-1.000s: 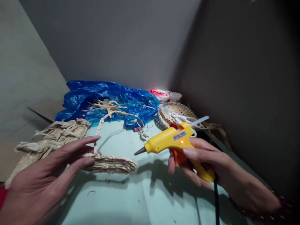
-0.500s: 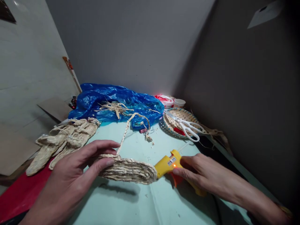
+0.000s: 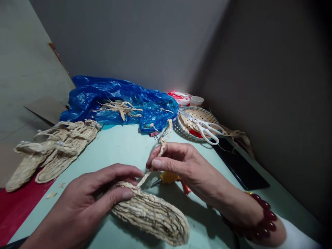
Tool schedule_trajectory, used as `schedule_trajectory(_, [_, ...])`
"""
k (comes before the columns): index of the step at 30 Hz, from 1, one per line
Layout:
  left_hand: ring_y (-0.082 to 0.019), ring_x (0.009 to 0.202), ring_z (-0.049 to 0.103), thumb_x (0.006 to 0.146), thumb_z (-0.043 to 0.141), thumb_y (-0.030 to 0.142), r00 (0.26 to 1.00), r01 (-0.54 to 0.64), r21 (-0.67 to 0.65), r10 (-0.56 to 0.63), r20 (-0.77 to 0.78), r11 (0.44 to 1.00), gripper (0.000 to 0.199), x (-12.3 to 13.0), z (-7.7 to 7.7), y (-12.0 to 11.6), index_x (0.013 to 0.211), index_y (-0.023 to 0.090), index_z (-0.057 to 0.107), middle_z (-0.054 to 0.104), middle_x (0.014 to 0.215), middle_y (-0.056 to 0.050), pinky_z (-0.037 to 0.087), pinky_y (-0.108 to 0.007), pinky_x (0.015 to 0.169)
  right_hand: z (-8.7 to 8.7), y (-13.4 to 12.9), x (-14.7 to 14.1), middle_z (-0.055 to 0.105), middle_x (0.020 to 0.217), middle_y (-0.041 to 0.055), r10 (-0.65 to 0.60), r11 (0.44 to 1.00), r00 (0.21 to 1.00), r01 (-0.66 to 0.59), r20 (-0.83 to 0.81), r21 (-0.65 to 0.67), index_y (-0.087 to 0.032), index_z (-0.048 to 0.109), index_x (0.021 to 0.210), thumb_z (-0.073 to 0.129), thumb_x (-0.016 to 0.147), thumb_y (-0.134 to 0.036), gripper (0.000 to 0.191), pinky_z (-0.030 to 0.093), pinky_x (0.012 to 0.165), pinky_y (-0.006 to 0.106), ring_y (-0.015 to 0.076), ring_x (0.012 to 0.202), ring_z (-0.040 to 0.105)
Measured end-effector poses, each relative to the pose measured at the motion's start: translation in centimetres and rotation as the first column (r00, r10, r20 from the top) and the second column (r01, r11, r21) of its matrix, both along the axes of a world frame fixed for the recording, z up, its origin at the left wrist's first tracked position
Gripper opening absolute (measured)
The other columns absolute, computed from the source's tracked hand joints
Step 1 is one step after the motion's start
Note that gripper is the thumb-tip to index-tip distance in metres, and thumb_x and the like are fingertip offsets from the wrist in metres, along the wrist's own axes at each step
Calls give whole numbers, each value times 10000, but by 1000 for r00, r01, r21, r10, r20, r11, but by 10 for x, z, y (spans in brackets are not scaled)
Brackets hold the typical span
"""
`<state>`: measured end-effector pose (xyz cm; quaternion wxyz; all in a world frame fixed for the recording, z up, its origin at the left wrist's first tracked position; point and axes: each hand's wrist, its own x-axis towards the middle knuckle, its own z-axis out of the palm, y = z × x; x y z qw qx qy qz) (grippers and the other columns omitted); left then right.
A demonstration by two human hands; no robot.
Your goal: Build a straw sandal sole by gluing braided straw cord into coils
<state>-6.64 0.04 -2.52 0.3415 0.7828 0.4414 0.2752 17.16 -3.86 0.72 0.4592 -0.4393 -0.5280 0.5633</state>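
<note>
My left hand [image 3: 103,193] is closed on one end of a woven straw sole [image 3: 158,216], thumb on its upper face and fingers behind. From that end a braided straw cord [image 3: 145,178] runs up to my right hand [image 3: 176,160], which pinches it between thumb and fingers. The cord's loose end hangs beyond my fingertips. Behind and below the right hand lies a yellow glue gun [image 3: 168,177] on the table, its nozzle pointing left and its rear hidden by the hand and wrist.
Finished straw sandals [image 3: 59,147] lie at left, partly over a red sheet [image 3: 22,207]. A blue plastic bag [image 3: 109,90] with loose straw [image 3: 121,108] is at the back. White scissors [image 3: 204,128] rest on a woven basket [image 3: 188,119]. A black flat object [image 3: 241,166] lies at right.
My right hand has let go of the glue gun, now lying on the table, and has taken hold of the braided cord. The sole has tilted, its far end lower and nearer.
</note>
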Motion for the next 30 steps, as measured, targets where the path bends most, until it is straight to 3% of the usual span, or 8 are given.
schedule_trajectory(3, [-97, 852, 767, 808, 721, 506, 1000, 12, 22, -12, -18, 1000, 147, 2, -2, 1, 935, 466, 782, 829, 942, 161, 507, -40, 761, -5, -5, 6, 668, 761, -59, 8, 999, 1000, -7, -10, 37, -191, 767, 854, 775, 899, -286, 106, 490, 713, 174, 56, 643, 551])
schedule_trajectory(8, [-145, 846, 777, 804, 715, 530, 1000, 19, 19, -18, -23, 1000, 166, 8, -1, 2, 908, 443, 811, 834, 912, 122, 561, -116, 762, -10, -18, 18, 763, 922, -9, 23, 997, 999, -26, 42, 72, -203, 790, 931, 731, 932, -227, 63, 525, 875, 229, 126, 901, 691])
schedule_trajectory(15, [-139, 814, 755, 733, 773, 506, 995, -70, -135, 79, 63, 988, 88, 18, 7, -4, 780, 450, 822, 820, 853, 137, 554, -121, 734, -14, -22, 16, 775, 956, 67, -31, 991, 988, 10, 152, 137, -200, 770, 981, 753, 890, -408, 228, 579, 844, 357, 233, 958, 713])
schedule_trajectory(22, [-120, 764, 731, 710, 771, 469, 993, -78, -222, 95, 70, 972, 50, 19, 8, -6, 733, 476, 815, 808, 809, 154, 538, -105, 696, -15, -24, 17, 776, 984, 80, -50, 990, 985, 27, 164, 137, -203, 742, 968, 757, 879, -384, 202, 587, 797, 353, 238, 945, 714])
schedule_trajectory(26, [-106, 746, 719, 743, 756, 454, 996, -39, -176, 53, 76, 984, 64, 19, 8, -3, 743, 466, 819, 803, 795, 138, 526, -96, 686, -21, -31, 20, 775, 1030, 50, -24, 991, 996, 12, 89, 131, -214, 707, 901, 680, 936, -224, 45, 569, 784, 297, 190, 937, 713])
schedule_trajectory(30, [-142, 739, 739, 761, 764, 366, 989, 15, -150, 7, 149, 989, 111, 17, 4, 0, 764, 447, 840, 807, 774, 80, 563, -159, 681, -22, -32, 20, 755, 1071, 9, -28, 992, 999, 25, 22, 121, -221, 692, 863, 664, 925, -107, 133, 538, 863, 240, 156, 1069, 686])
